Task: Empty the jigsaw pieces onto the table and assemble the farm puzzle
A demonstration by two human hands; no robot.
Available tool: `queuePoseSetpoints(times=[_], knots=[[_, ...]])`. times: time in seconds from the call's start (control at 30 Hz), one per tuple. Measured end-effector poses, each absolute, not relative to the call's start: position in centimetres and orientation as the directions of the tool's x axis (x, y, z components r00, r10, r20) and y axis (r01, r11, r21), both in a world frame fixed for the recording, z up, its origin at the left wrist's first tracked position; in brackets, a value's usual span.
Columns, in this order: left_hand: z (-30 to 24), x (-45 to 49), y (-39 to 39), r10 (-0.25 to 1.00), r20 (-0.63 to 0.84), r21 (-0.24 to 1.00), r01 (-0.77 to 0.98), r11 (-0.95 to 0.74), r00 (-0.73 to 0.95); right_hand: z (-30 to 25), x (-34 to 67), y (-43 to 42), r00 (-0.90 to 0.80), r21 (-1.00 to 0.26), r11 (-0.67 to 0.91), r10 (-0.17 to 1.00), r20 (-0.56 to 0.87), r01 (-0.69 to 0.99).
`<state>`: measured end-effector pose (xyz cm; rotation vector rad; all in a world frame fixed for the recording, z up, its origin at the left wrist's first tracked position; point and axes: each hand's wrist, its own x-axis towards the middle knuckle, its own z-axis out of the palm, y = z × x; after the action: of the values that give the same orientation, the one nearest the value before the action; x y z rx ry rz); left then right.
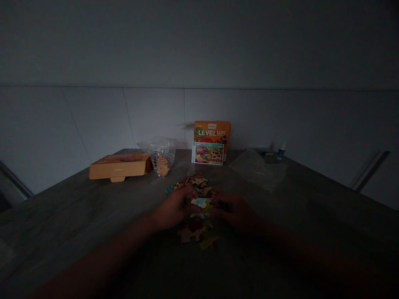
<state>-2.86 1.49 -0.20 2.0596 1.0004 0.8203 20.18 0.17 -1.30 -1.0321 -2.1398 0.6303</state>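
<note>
A loose heap of colourful jigsaw puzzle pieces (197, 227) lies in the middle of the grey table, just in front of me. My left hand (176, 207) rests over the heap's left side, with its fingers curled down among the pieces. My right hand (233, 211) sits at the heap's right side, with its fingertips on or close to the pieces. The light is dim and the hands are dark, so I cannot tell whether either hand grips a piece.
Along the table's far edge are an orange cardboard box (118, 167), a clear bag of orange pieces (161, 157), an upright "LEVEL UP!" puzzle box (212, 133) with a picture card (208, 153), a flat plastic sheet (255, 169) and a small bottle (281, 151).
</note>
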Motion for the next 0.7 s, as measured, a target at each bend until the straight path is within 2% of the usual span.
queuePoseSetpoints(times=[0.1, 0.3, 0.4, 0.57, 0.7], knots=[[0.13, -2.81, 1.35, 0.847, 0.231, 0.812, 0.385, -0.438, 0.478, -1.17, 19.99, -0.01, -0.428, -0.651, 0.566, 0.82, 0.38, 0.506], [-0.11, -3.25, 1.97, 0.869, 0.326, 0.759, 0.446, -0.475, 0.373, -1.1, 20.53, 0.51, -0.25, -0.736, 0.449, 0.893, 0.373, 0.507], [-0.17, -3.31, 2.11, 0.827, 0.379, 0.719, 0.431, -0.546, 0.415, -1.25, 20.7, 0.84, -0.25, -0.771, 0.428, 0.903, 0.349, 0.471], [-0.04, -3.02, 1.83, 0.683, 0.459, 0.587, 0.383, -0.713, 0.568, -1.63, 20.32, 0.91, -0.312, -0.813, 0.446, 0.886, 0.342, 0.375], [0.19, -2.92, 1.64, 0.734, 0.455, 0.596, 0.44, -0.672, 0.505, -1.56, 20.19, 0.67, -0.262, -0.801, 0.441, 0.895, 0.361, 0.404]])
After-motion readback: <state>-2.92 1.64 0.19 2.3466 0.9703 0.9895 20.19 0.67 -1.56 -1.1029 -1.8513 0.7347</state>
